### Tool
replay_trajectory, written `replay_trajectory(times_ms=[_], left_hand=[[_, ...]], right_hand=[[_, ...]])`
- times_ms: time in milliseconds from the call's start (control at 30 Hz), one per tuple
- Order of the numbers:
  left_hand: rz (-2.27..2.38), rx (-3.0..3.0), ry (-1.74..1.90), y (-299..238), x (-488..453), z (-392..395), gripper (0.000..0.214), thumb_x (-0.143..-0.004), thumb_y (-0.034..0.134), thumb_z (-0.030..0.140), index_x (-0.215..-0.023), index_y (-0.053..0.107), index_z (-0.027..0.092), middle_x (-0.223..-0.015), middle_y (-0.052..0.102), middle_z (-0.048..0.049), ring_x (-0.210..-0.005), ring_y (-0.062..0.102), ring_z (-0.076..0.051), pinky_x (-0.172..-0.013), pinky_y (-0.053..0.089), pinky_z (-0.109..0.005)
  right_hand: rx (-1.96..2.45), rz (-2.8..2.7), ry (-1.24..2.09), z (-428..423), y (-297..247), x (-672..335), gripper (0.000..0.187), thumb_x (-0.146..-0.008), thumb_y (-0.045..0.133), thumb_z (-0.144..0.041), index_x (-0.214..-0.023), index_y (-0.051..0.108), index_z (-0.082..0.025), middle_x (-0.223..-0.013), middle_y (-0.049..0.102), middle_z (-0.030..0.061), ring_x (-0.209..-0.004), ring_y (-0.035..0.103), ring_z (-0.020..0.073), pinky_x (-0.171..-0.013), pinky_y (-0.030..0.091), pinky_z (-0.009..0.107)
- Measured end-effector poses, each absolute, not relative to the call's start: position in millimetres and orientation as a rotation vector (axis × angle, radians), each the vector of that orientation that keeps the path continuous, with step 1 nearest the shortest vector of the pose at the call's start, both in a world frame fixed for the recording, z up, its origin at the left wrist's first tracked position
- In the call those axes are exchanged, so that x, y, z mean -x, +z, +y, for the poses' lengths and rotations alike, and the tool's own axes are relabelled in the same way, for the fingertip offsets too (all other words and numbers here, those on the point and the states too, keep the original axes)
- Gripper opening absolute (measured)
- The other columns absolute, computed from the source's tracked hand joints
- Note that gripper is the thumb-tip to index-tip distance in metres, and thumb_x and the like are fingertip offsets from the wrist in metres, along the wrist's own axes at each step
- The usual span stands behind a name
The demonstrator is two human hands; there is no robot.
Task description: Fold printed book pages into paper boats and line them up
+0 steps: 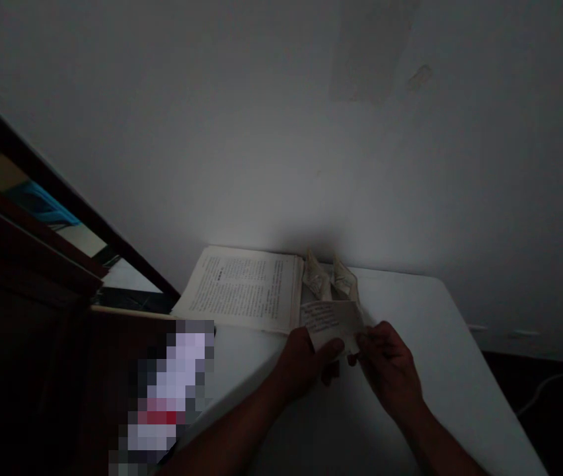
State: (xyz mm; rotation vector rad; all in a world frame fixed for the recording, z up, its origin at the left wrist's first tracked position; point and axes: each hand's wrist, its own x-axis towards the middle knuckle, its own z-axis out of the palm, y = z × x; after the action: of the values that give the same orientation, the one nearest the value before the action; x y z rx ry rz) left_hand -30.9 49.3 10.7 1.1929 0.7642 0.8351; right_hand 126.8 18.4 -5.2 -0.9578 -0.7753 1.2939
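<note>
Off-white printed paper point(336, 320), held above the tabletop point(430, 317), far edge turned toward the wall point(252, 152), long axis seemingly sideways in dim light, pinched in the grip of left hand point(303, 360) and right hand point(394, 373)

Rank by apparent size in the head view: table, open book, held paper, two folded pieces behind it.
1. Table
2. Open book
3. Held paper
4. Left folded piece and right folded piece: too alike to rank.

Sheet point(337, 319) partly covered by left hand point(306, 357) and right hand point(393, 367). Folded papers point(317, 281) partly hidden by sheet. Print point(236, 287) in book point(271, 320) too small to be read. Item point(168, 387), lower left, pixelated. Worktop point(410, 297) cut off at bottom.
</note>
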Motion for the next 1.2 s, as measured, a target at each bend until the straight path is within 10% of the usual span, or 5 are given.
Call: replay_trajectory(times_ms=[767, 1033, 1200], left_hand=[[0.898, -0.932, 1.263, 14.3, 47.4, 66.5, 0.055, -0.089, 0.044, 0.047, -0.136, 0.034, 0.022, -0.036, 0.039, 0.012, -0.026, 0.028, -0.006, -0.029, 0.024, -0.014], [0.942, -1.208, 0.93, 9.7, 30.2, 43.1, 0.039, -0.08, 0.056, 0.05, -0.089, 0.061, 0.012, -0.048, 0.043, 0.0061, -0.039, 0.035, -0.006, -0.039, 0.028, -0.017], [1.112, -1.266, 0.959, 8.7, 29.5, 45.7, 0.046, -0.087, 0.042, 0.052, -0.061, 0.049, 0.015, -0.044, 0.039, 0.0055, -0.04, 0.034, -0.007, -0.042, 0.027, -0.02]], right_hand=[[0.861, -0.605, 1.404, 20.5, 0.7, -122.7, 0.023, -0.072, 0.072, -0.022, -0.067, 0.05, -0.021, -0.057, 0.051, -0.0082, -0.044, 0.043, 0.006, -0.044, 0.042, 0.022], [0.876, -0.591, 1.326, 22.2, 1.1, -120.3, 0.021, -0.074, 0.071, -0.024, -0.076, 0.05, -0.024, -0.061, 0.054, -0.008, -0.051, 0.051, 0.0085, -0.05, 0.043, 0.023], [1.003, -0.812, 1.305, 17.7, -0.7, -115.6, 0.023, -0.076, 0.069, -0.029, -0.073, 0.048, -0.021, -0.058, 0.056, -0.0059, -0.051, 0.053, 0.0101, -0.052, 0.042, 0.024]])
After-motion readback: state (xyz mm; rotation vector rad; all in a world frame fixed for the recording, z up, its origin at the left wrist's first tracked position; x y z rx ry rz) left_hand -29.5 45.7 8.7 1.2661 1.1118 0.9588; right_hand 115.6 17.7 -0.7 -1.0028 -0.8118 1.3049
